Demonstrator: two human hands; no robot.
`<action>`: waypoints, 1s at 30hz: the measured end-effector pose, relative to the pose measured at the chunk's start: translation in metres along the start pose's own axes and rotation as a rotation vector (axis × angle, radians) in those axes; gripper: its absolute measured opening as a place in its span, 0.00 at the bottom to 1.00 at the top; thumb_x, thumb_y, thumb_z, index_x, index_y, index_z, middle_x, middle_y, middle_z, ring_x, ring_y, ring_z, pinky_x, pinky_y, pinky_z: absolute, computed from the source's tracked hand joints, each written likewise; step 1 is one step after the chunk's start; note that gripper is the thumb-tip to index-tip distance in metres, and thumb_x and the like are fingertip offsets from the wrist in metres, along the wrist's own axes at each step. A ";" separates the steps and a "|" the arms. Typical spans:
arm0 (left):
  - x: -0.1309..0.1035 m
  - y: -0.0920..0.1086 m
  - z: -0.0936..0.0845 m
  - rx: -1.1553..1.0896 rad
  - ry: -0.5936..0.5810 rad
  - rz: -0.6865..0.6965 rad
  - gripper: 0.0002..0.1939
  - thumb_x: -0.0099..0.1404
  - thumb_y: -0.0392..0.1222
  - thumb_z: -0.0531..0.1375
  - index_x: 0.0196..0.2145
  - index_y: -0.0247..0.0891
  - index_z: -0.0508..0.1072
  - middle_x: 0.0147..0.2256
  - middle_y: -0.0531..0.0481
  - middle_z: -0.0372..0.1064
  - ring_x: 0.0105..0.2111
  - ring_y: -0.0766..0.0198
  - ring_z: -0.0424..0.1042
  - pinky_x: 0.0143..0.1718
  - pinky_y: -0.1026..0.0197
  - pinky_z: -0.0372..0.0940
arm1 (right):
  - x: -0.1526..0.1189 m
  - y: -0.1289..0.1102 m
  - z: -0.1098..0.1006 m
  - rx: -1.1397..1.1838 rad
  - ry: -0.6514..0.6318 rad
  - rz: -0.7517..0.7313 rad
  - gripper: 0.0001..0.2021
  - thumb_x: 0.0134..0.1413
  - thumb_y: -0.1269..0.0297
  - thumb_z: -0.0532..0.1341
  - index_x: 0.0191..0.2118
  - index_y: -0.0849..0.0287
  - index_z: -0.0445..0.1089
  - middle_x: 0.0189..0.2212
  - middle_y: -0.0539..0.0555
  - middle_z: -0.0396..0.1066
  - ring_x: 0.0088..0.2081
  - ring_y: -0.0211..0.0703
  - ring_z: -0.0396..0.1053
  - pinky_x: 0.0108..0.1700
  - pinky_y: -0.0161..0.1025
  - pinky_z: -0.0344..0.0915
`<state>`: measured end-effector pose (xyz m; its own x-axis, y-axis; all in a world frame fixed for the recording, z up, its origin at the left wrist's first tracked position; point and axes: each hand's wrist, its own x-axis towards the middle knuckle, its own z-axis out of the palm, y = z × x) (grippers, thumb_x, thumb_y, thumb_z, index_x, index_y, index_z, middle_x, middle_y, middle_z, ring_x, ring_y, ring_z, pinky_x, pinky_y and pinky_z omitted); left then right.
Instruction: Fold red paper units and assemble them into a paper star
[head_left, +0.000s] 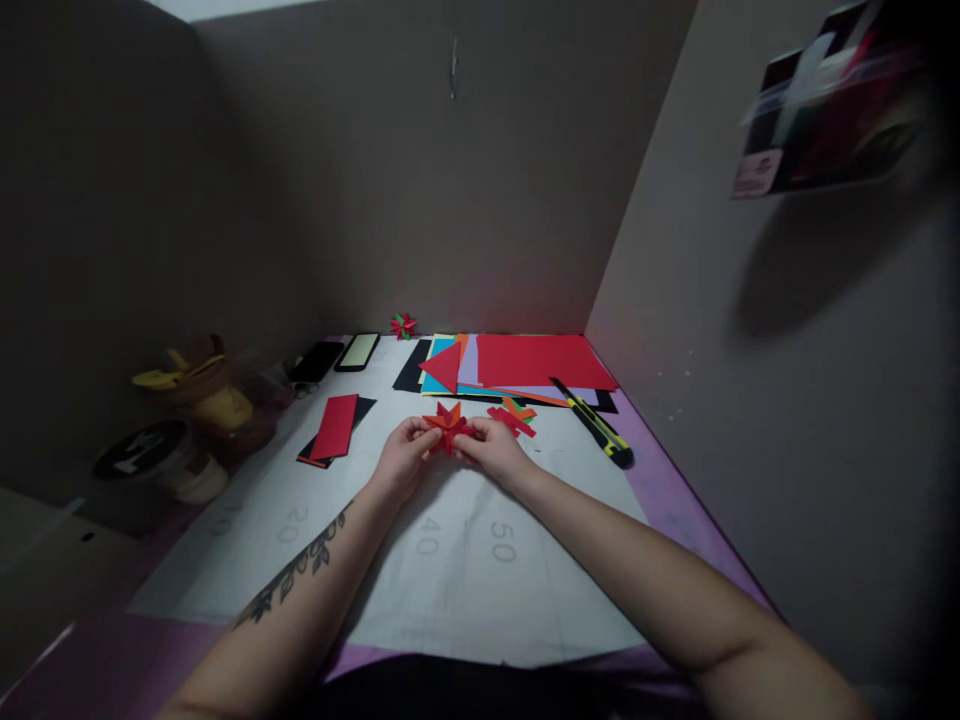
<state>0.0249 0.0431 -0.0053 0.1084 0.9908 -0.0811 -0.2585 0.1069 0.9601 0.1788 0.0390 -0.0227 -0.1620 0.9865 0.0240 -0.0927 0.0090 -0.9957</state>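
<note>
Between my two hands is a folded paper star (448, 428) in red and orange, its points spread out. My left hand (407, 450) pinches the star's left side between thumb and fingers. On the other side, my right hand (491, 445) grips it the same way. Just behind my right hand lie small folded paper pieces (517, 414) in red, orange and green. A red paper rectangle (335, 427) rests on darker paper to the left of my hands. The fingertips under the star are partly hidden.
Coloured paper sheets (544, 360) are stacked at the back by the wall. A yellow and black utility knife (596, 425) lies at right. Another paper star (403, 325) and two phones, one lit (358, 352), sit at back left. A tub (161, 460) stands far left.
</note>
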 end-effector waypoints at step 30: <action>-0.002 -0.007 -0.004 0.180 -0.050 -0.038 0.16 0.47 0.45 0.67 0.30 0.34 0.68 0.20 0.53 0.69 0.19 0.67 0.69 0.21 0.66 0.62 | -0.001 -0.007 -0.005 -0.076 -0.032 0.026 0.07 0.40 0.63 0.62 0.23 0.62 0.66 0.14 0.46 0.64 0.16 0.32 0.57 0.19 0.30 0.51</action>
<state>0.0228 0.0410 -0.0124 0.1638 0.9805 -0.1087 -0.0780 0.1227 0.9894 0.1845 0.0386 -0.0166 -0.1947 0.9809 -0.0006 -0.0134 -0.0033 -0.9999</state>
